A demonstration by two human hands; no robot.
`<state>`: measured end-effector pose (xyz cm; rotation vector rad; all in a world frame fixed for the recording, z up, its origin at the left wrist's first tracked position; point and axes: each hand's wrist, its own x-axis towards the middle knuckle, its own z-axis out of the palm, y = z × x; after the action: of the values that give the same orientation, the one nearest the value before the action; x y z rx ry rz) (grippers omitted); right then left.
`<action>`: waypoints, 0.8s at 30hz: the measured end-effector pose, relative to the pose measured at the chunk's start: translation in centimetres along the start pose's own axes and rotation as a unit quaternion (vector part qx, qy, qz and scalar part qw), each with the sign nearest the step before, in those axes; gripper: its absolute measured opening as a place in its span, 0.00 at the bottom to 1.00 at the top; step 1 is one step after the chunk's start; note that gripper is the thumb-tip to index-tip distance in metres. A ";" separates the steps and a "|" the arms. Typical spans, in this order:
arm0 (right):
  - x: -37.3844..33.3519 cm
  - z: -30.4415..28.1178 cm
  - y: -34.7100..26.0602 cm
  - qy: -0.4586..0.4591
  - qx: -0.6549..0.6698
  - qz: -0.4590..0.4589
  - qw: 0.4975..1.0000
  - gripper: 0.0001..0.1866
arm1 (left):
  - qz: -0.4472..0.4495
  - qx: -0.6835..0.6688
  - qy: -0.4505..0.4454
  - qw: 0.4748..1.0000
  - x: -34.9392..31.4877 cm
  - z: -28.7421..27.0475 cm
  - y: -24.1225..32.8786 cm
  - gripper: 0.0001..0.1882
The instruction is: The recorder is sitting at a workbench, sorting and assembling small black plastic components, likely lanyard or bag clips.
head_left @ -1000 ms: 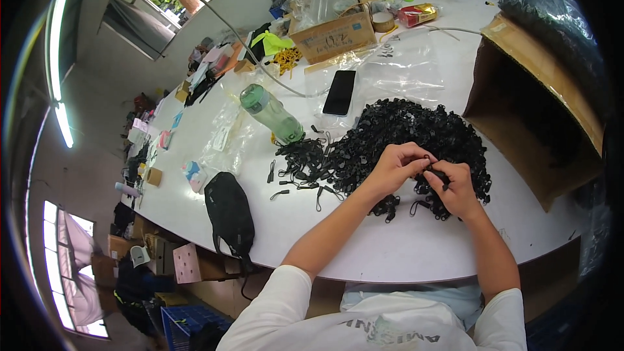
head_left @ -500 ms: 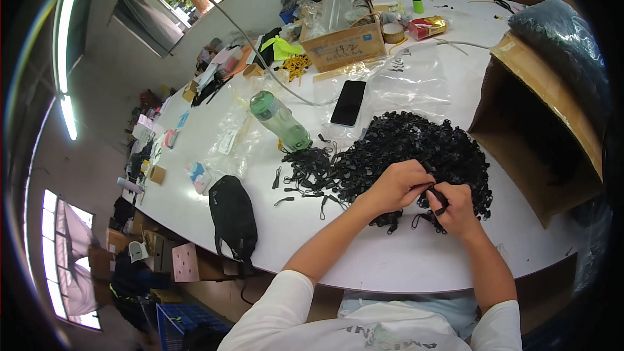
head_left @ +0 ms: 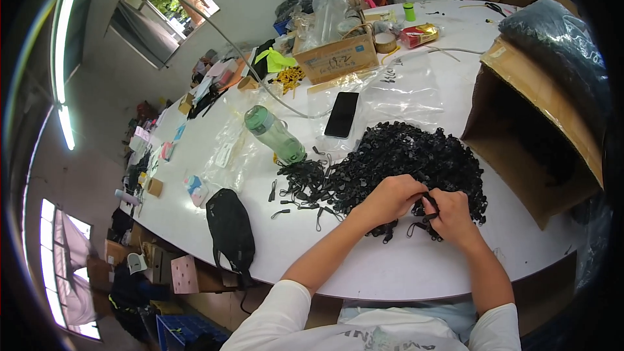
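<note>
Over the near edge of a big heap of black cord zipper pulls (head_left: 403, 149), my two hands meet with fingertips almost touching. My right hand (head_left: 453, 214) is closed around a black zipper pull (head_left: 430, 207), part of which shows between thumb and fingers. From the left, my left hand (head_left: 395, 196) pinches at the upper end of the same piece; its fingertips partly cover it. A smaller cluster of zipper pulls (head_left: 303, 181) lies left of the heap, with several single ones scattered near it.
A green water bottle (head_left: 275, 135) stands behind the small cluster, and a phone (head_left: 342, 115) lies behind the heap. A black pouch (head_left: 231, 231) rests at left. An opened cardboard box (head_left: 539, 136) lies at right. Farther back are a filled carton (head_left: 338, 62) and plastic bags (head_left: 409, 88).
The whole view has shifted slightly, so the table sits a little lower. Both hands stay together at the heap's near edge, their fingers slightly shifted around the black zipper pull.
</note>
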<state>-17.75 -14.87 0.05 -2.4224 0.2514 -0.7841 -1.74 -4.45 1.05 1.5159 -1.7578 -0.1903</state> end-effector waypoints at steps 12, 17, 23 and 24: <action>0.0 0.2 0.5 -0.028 0.015 -0.023 0.999 0.07 | -0.062 -0.058 -0.063 0.994 0.3 -1.5 0.1 0.07; -0.3 0.1 0.8 -0.038 -0.001 -0.029 0.999 0.07 | -0.065 -0.045 -0.040 0.996 0.1 -1.1 0.8 0.10; -0.6 -0.1 1.4 -0.013 -0.014 0.005 1.000 0.05 | 0.033 -0.006 0.027 0.999 0.7 0.0 2.1 0.13; -0.5 -0.5 1.2 -0.014 -0.016 0.004 1.000 0.05 | 0.046 0.013 0.038 0.998 0.9 0.3 2.2 0.13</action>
<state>-18.40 -15.90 -0.55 -2.4589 0.2651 -0.7480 -3.58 -4.81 2.53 1.4382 -1.7707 -0.0640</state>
